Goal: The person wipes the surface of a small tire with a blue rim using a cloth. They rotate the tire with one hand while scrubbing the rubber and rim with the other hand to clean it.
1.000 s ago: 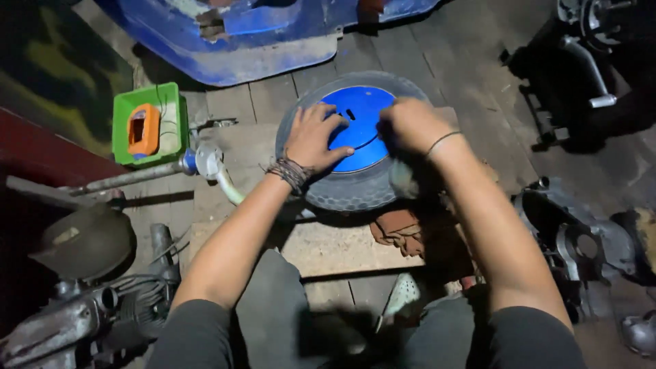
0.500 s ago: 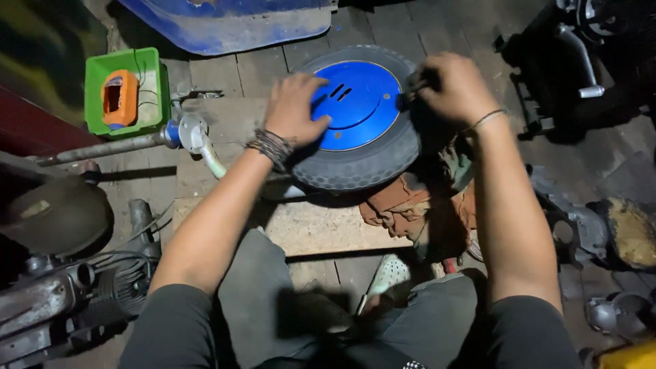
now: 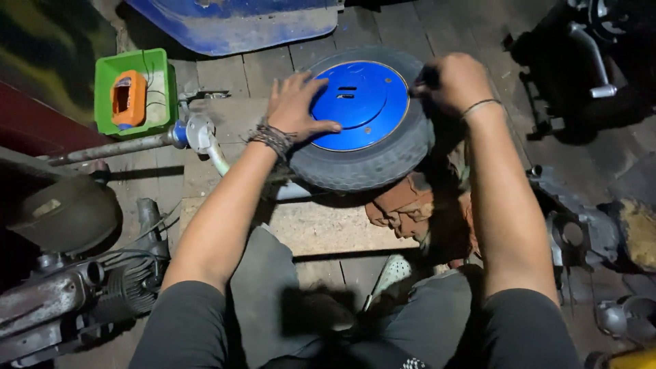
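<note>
A small wheel with a black tyre and a blue metal rim lies flat on a wooden board. My left hand rests palm down on the left side of the blue rim, fingers spread, thumb across the disc. At the wheel's right edge my right hand is closed in a fist on the tyre, gripping a small dark tool whose tip points at the tyre; the tool is mostly hidden. Both wrists wear bands.
A green box holding an orange device sits at left, beside a metal pipe with a white fitting. A blue panel lies beyond. Rags, engine parts and dark machinery surround me.
The view has shifted so the wheel sits further right. My right hand moved from the wheel's middle to its right edge and closed on the tool. My left hand stays pressing the rim.
</note>
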